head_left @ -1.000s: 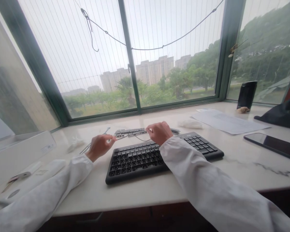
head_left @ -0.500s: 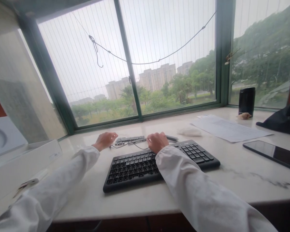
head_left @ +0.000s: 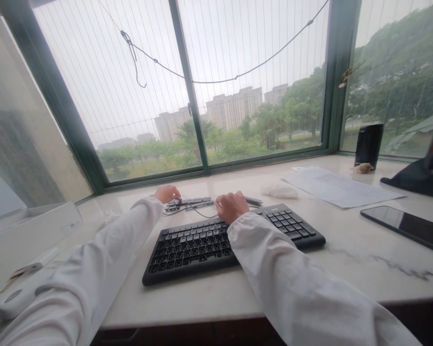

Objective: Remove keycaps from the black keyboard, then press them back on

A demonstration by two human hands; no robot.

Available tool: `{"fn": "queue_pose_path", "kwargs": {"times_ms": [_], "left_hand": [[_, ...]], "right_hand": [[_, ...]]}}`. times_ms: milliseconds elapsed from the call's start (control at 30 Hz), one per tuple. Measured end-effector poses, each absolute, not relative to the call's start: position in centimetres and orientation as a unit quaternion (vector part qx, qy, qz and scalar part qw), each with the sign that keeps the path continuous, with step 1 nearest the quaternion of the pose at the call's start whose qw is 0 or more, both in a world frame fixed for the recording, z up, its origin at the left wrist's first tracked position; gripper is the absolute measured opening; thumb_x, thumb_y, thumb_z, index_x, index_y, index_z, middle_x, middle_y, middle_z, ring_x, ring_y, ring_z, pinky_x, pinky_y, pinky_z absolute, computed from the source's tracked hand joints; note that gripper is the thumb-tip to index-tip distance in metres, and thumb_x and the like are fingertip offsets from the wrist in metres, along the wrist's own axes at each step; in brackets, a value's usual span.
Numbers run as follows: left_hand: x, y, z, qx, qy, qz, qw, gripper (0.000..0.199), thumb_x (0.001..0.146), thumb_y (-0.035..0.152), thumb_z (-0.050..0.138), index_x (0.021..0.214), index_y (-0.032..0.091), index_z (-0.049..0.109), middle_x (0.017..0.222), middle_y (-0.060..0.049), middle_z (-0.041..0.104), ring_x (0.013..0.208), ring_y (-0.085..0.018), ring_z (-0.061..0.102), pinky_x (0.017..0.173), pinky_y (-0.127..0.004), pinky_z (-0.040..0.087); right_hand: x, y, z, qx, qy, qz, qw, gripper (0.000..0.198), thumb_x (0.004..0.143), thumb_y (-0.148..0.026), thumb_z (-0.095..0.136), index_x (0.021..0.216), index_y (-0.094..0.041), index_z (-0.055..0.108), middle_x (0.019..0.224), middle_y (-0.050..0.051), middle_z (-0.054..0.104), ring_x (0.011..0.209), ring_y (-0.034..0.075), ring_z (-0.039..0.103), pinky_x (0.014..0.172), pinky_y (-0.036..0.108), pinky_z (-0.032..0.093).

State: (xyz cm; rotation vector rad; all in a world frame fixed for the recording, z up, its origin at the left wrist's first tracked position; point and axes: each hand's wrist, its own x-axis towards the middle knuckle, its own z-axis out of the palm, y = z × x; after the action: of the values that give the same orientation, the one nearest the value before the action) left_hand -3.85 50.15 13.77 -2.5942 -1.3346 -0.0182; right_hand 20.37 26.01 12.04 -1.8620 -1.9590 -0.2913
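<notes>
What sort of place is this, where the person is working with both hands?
Probably a desk area in a home or office: a pale counter runs along a green-framed window, with a keyboard and a phone on it.

Both baggy white-sleeved arms [head_left: 288, 269] are stretched out front: the bare left hand [head_left: 168, 193] is farther out, kinda tipped downward, and the bare right hand [head_left: 232, 206] sits closer in, loosely curled.

The person's bare left hand [head_left: 167, 193], in a loose white fabric sleeve [head_left: 97, 259], is reaching farther forward than a second ago, moving from beside the flat black keyboard [head_left: 187, 249] to the small dark keycaps [head_left: 199, 202] beyond.
</notes>
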Motion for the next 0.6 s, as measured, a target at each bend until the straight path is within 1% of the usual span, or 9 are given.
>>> {"fn": "queue_pose_path", "kwargs": {"times_ms": [100, 233, 300, 467, 600], "left_hand": [[-3.7, 50.1, 13.6, -0.883, -0.455, -0.002, 0.111, 0.025, 0.085, 0.046, 0.060, 0.096, 0.029, 0.074, 0.116, -0.004, 0.068, 0.112, -0.022, 0.059, 0.095, -0.030, 0.044], [-3.3, 49.9, 13.3, -0.887, -0.449, 0.008, 0.108, 0.029, 0.091, 0.041, 0.058, 0.106, 0.019, 0.067, 0.118, -0.008, 0.064, 0.110, -0.022, 0.059, 0.096, -0.042, 0.046], [-3.1, 49.7, 13.2, -0.888, -0.448, 0.004, 0.106, 0.030, 0.092, 0.039, 0.057, 0.110, 0.015, 0.063, 0.117, -0.009, 0.062, 0.107, -0.021, 0.059, 0.095, -0.045, 0.048], [-2.8, 49.0, 13.7, -0.882, -0.454, -0.068, 0.109, 0.024, 0.086, 0.040, 0.059, 0.094, 0.021, 0.072, 0.109, -0.007, 0.070, 0.102, -0.023, 0.064, 0.090, -0.033, 0.048], [-2.7, 47.0, 15.3, -0.883, -0.430, -0.154, 0.107, 0.030, 0.085, 0.044, 0.055, 0.096, 0.021, 0.072, 0.100, -0.004, 0.073, 0.088, -0.020, 0.067, 0.084, -0.030, 0.050]], "right_hand": [[20.2, 26.1, 12.0, -0.662, -0.712, -0.103, 0.210, 0.034, 0.095, -0.025, 0.041, 0.088, -0.016, 0.073, 0.083, 0.014, 0.072, 0.082, 0.022, 0.066, 0.088, 0.038, 0.031], [20.0, 26.1, 11.9, -0.656, -0.717, -0.106, 0.211, 0.035, 0.094, -0.025, 0.040, 0.089, -0.017, 0.073, 0.082, 0.013, 0.073, 0.080, 0.022, 0.066, 0.087, 0.039, 0.031], [20.0, 26.0, 11.9, -0.655, -0.717, -0.110, 0.212, 0.035, 0.094, -0.025, 0.040, 0.090, -0.018, 0.074, 0.082, 0.013, 0.073, 0.079, 0.022, 0.066, 0.086, 0.040, 0.032], [20.1, 26.0, 11.8, -0.653, -0.717, -0.118, 0.213, 0.034, 0.094, -0.026, 0.041, 0.094, -0.020, 0.074, 0.084, 0.012, 0.074, 0.080, 0.022, 0.066, 0.086, 0.039, 0.032], [20.2, 26.1, 11.8, -0.652, -0.717, -0.123, 0.214, 0.034, 0.094, -0.027, 0.042, 0.096, -0.020, 0.075, 0.084, 0.012, 0.074, 0.082, 0.023, 0.066, 0.086, 0.039, 0.033]]}}
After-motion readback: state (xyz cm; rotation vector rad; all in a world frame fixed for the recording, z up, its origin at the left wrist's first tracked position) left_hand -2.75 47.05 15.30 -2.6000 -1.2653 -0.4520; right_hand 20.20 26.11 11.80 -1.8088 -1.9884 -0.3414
